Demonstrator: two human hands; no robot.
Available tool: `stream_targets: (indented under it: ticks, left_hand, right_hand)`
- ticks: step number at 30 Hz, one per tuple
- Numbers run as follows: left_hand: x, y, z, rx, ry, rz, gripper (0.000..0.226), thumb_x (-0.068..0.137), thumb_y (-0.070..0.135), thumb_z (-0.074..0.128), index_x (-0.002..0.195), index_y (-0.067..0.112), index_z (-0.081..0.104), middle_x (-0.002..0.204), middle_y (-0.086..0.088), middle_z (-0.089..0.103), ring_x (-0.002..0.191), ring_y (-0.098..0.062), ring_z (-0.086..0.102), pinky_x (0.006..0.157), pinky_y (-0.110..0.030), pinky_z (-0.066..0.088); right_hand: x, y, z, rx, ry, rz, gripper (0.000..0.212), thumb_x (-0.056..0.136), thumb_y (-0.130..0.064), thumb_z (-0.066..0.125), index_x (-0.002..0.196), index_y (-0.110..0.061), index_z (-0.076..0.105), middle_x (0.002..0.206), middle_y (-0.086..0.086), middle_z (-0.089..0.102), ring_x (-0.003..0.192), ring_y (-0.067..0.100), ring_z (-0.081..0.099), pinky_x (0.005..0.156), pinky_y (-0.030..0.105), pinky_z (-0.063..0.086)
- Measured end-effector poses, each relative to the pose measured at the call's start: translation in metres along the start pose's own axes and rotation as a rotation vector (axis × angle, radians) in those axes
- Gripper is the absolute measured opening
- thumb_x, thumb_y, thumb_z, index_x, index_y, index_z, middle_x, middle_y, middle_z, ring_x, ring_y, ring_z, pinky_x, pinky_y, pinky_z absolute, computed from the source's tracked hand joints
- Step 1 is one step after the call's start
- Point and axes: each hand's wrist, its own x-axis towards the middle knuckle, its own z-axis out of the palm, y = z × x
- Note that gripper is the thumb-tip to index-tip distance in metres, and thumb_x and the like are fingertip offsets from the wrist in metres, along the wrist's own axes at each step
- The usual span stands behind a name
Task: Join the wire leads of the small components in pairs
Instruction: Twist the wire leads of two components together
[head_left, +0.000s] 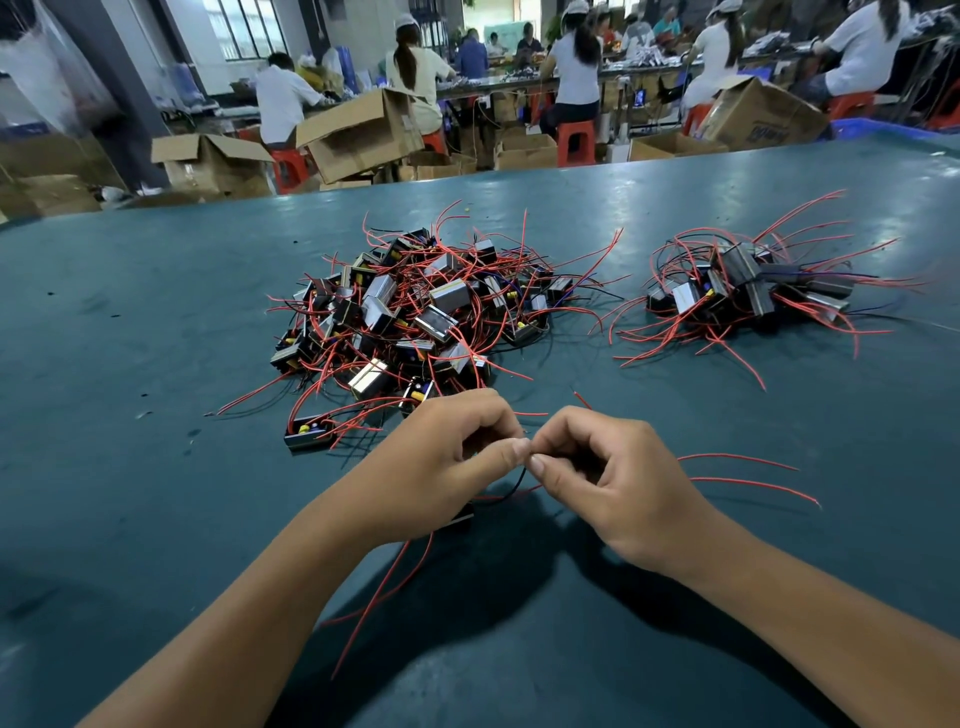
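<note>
left hand (457, 447) and right hand (597, 467) pinch thin black leads (517, 480) | risk: ends slip apart, untwisted | cause: fingertip-only grip, red wires (748, 470) tugging

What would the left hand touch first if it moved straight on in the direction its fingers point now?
The left hand points right, toward the right hand. Their fingertips already almost meet around a thin wire, so it would most likely touch the right hand's fingertips first. Depth is hard to judge.
</note>
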Motion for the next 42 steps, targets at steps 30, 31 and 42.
stream_targets:
  ticks: [30,31,42]
  left_hand:
    - [-0.004,0.002,-0.009,-0.135,-0.011,0.003,0.026,0.095,0.013,0.067,0.118,0.023,0.075,0.095,-0.001,0.067,0.090,-0.023,0.063,0.083,-0.048,0.048]
    - [-0.004,0.002,-0.009,-0.130,-0.018,0.003,0.027,0.095,0.012,0.067,0.118,0.024,0.074,0.095,-0.001,0.066,0.089,-0.025,0.062,0.082,-0.048,0.048]
    - [-0.001,-0.005,-0.007,-0.099,0.090,-0.027,0.005,0.092,0.024,0.072,0.090,0.020,0.074,0.077,0.013,0.066,0.069,-0.003,0.057,0.065,-0.014,0.040]
  right_hand:
    - [0.004,0.000,-0.004,0.158,0.066,0.133,0.010,0.091,-0.003,0.065,0.082,-0.005,0.063,0.066,-0.001,0.051,0.061,0.011,0.041,0.057,0.026,0.034]
    - [0.004,0.001,-0.004,0.153,0.065,0.131,0.009,0.091,-0.003,0.065,0.083,-0.005,0.063,0.067,0.000,0.051,0.062,0.012,0.041,0.057,0.028,0.034]
    - [0.003,0.000,-0.004,0.133,0.063,0.123,0.014,0.091,-0.008,0.067,0.079,-0.013,0.064,0.063,-0.009,0.055,0.059,0.007,0.045,0.056,0.021,0.038]
